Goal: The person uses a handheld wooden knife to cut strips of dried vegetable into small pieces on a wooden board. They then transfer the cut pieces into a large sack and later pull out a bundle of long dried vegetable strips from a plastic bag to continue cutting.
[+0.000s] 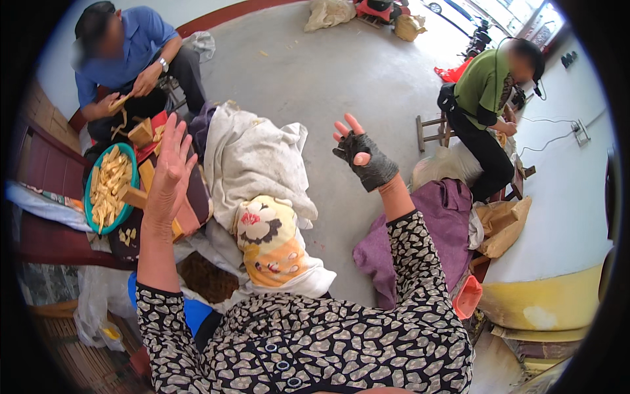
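Note:
Both arms are raised before me. My left hand (pixel 173 170) is bare, its fingers spread upward, and nothing is in it. Behind it stands a teal plastic basin (pixel 134 162) heaped with pale yellow strips (pixel 110 182), possibly wood. Wooden blocks (pixel 140 132) lie around the basin, some partly hidden by my left arm. My right hand (pixel 366 156) wears a dark fingerless covering; its fingers are apart and it holds nothing. Across my lap lie a grey-white cloth (pixel 253 157) and a yellow and orange patterned cloth (pixel 273 246).
A person in blue (pixel 142 39) sits at the left, working a strip by hand. At the right another person in green (pixel 485 88) bends over something. A purple cloth (pixel 438 221), a brown paper bag (pixel 504 226) and a maroon bench (pixel 54 246) flank me.

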`<act>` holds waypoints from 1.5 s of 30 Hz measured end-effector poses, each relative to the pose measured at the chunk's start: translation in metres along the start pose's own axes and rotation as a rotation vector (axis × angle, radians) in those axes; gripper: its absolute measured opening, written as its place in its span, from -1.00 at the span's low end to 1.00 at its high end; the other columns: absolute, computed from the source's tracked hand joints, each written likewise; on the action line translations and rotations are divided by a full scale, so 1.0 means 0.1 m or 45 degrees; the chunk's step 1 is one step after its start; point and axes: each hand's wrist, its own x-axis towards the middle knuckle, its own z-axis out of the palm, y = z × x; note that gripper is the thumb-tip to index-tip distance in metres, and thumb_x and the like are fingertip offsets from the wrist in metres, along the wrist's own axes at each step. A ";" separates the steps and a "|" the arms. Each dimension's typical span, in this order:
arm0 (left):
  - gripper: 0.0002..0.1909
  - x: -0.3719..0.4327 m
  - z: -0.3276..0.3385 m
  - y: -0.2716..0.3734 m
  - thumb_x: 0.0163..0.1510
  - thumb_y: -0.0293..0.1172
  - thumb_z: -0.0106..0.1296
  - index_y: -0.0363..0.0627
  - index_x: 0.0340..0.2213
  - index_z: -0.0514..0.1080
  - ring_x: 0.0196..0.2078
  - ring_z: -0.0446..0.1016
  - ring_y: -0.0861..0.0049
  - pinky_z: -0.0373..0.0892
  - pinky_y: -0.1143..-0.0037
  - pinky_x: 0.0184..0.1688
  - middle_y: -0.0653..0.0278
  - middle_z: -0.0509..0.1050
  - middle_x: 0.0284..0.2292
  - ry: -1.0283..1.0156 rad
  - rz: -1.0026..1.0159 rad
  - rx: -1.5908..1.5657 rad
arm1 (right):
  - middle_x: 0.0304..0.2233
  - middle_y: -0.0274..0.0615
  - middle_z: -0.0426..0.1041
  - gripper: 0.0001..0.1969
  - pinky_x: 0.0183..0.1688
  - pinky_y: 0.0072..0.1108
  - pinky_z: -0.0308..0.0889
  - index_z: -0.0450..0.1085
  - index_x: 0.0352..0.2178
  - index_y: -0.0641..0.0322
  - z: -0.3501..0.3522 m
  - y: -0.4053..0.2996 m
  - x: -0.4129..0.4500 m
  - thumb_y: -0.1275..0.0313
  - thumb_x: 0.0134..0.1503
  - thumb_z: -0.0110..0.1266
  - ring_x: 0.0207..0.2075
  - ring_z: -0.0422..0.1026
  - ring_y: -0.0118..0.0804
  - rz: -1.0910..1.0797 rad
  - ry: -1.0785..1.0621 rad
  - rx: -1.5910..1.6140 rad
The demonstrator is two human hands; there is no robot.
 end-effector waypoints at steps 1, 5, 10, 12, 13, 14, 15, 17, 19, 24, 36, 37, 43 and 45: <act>0.34 -0.09 0.01 0.00 -0.50 0.33 0.18 -0.05 0.16 -0.29 0.23 -0.30 0.10 -0.27 0.19 0.17 0.01 -0.26 0.18 -0.021 0.058 0.026 | 0.20 0.00 -0.20 0.17 0.16 -0.30 -0.12 -0.32 0.19 0.04 0.15 0.00 -0.05 0.17 -0.36 0.32 0.21 -0.15 -0.08 -0.014 -0.042 0.045; -0.16 -0.54 0.35 -0.11 -0.20 -0.14 0.19 -0.15 0.07 0.06 0.17 -0.01 0.28 -0.04 0.43 0.15 0.08 0.08 0.08 0.047 0.313 0.893 | 0.16 -0.01 -0.07 0.05 0.16 -0.44 -0.13 -0.22 0.17 0.14 0.49 0.26 -0.15 0.07 -0.25 0.24 0.17 -0.06 -0.18 -0.204 0.099 -0.423; -0.37 -1.61 0.68 -1.39 -0.18 -0.22 0.13 -0.09 -0.04 0.21 0.15 -0.08 0.02 -0.05 0.19 0.15 0.08 0.06 0.04 -0.445 0.306 1.542 | 0.07 0.02 0.09 -0.26 0.12 -0.44 -0.03 0.00 0.10 0.21 1.23 1.70 -0.56 0.18 -0.09 0.09 0.14 0.03 -0.12 0.007 0.064 -0.928; -0.46 -1.75 0.66 -1.45 -0.13 -0.15 0.05 -0.07 -0.10 0.27 0.15 -0.09 0.04 -0.02 0.16 0.14 0.09 0.07 0.02 -0.381 0.342 1.589 | 0.04 0.05 0.12 -0.35 0.11 -0.44 0.00 0.06 0.06 0.23 1.51 1.80 -0.67 0.17 -0.03 0.02 0.11 0.07 -0.04 -0.202 0.225 -1.244; -0.50 -1.69 0.62 -1.36 -0.15 -0.22 0.07 -0.08 -0.13 0.29 0.11 -0.02 0.07 0.04 0.21 0.12 0.12 0.13 -0.02 -0.396 0.386 1.519 | 0.03 0.06 0.14 -0.39 0.08 -0.45 0.04 0.09 0.04 0.24 1.56 1.72 -0.62 0.16 -0.01 0.00 0.08 0.12 -0.04 -0.112 0.234 -1.128; -0.52 -1.59 0.57 -1.33 -0.15 -0.28 0.07 -0.09 -0.13 0.29 0.10 0.02 0.09 0.06 0.25 0.11 0.13 0.15 -0.03 -0.416 0.392 1.456 | -0.05 0.06 0.23 -0.45 -0.01 -0.46 0.14 0.12 0.00 0.24 1.55 1.56 -0.59 0.20 0.02 -0.02 -0.04 0.25 -0.07 0.131 0.319 -0.906; -0.53 -1.58 0.53 -1.28 -0.15 -0.34 0.07 -0.09 -0.14 0.30 0.09 0.05 0.12 0.09 0.29 0.11 0.15 0.18 -0.05 -0.438 0.387 1.390 | -0.14 0.01 0.30 -0.52 -0.11 -0.46 0.21 0.18 -0.06 0.23 1.44 1.66 -0.56 0.23 0.02 -0.01 -0.14 0.32 -0.12 0.011 0.361 -1.011; -0.55 -1.62 0.54 -1.21 -0.15 -0.41 0.07 -0.09 -0.14 0.30 0.08 0.09 0.16 0.12 0.33 0.09 0.15 0.21 -0.07 -0.413 0.385 1.366 | -0.23 -0.02 0.33 -0.61 -0.15 -0.47 0.23 0.25 -0.13 0.20 1.44 1.59 -0.44 0.27 0.00 -0.01 -0.19 0.34 -0.13 0.047 0.378 -1.066; -0.56 -1.66 0.58 -1.23 -0.14 -0.41 0.07 -0.09 -0.14 0.30 0.09 0.09 0.16 0.12 0.33 0.09 0.15 0.21 -0.06 -0.390 0.375 1.334 | -0.28 -0.04 0.36 -0.67 -0.18 -0.49 0.25 0.29 -0.21 0.19 1.53 1.41 -0.29 0.31 -0.03 0.00 -0.25 0.36 -0.18 0.050 0.316 -1.037; -0.53 -1.73 0.61 -1.26 -0.13 -0.43 0.07 -0.08 -0.11 0.25 0.05 0.15 0.14 0.20 0.35 0.03 0.13 0.22 -0.09 -0.439 0.401 1.198 | -0.29 -0.07 0.40 -0.68 -0.16 -0.48 0.26 0.34 -0.23 0.12 1.85 1.14 0.11 0.30 -0.07 0.02 -0.24 0.38 -0.11 -0.150 0.022 -1.442; -0.48 -1.82 0.25 -1.34 -0.11 -0.47 0.01 -0.15 -0.05 0.20 0.07 0.12 0.10 0.10 0.40 0.09 -0.03 0.09 0.01 0.221 -0.198 1.125 | -0.34 0.01 0.46 -0.75 -0.18 -0.38 0.33 0.48 -0.43 0.17 2.14 1.97 0.68 0.25 -0.07 0.00 -0.26 0.44 -0.05 0.250 -0.333 -2.293; -0.47 -1.79 0.21 -1.35 -0.11 -0.46 0.01 -0.15 -0.04 0.18 0.08 0.10 0.10 0.08 0.40 0.10 -0.03 0.08 0.02 0.262 -0.238 1.115 | -0.35 0.00 0.46 -0.76 -0.20 -0.38 0.33 0.48 -0.43 0.18 2.08 1.96 0.71 0.30 -0.06 -0.04 -0.27 0.44 -0.04 0.322 -0.429 -2.307; -0.39 -1.59 0.07 -1.43 -0.10 -0.40 0.00 -0.20 0.02 0.09 0.13 0.01 0.10 0.01 0.41 0.14 -0.08 0.02 0.06 0.339 -0.328 1.111 | -0.31 0.06 0.43 -0.68 -0.19 -0.39 0.30 0.46 -0.35 0.28 1.60 1.78 0.93 0.28 -0.01 -0.11 -0.31 0.43 -0.01 -0.003 -0.284 -2.248; -0.37 -1.51 0.09 -1.46 -0.13 -0.45 0.02 -0.20 0.01 0.09 0.12 0.01 0.10 0.01 0.39 0.13 -0.04 0.03 0.04 0.341 -0.221 1.150 | -0.26 0.11 0.40 -0.57 -0.17 -0.38 0.26 0.43 -0.34 0.36 1.53 1.49 0.92 0.15 -0.05 -0.04 -0.25 0.40 0.01 0.405 0.044 -1.814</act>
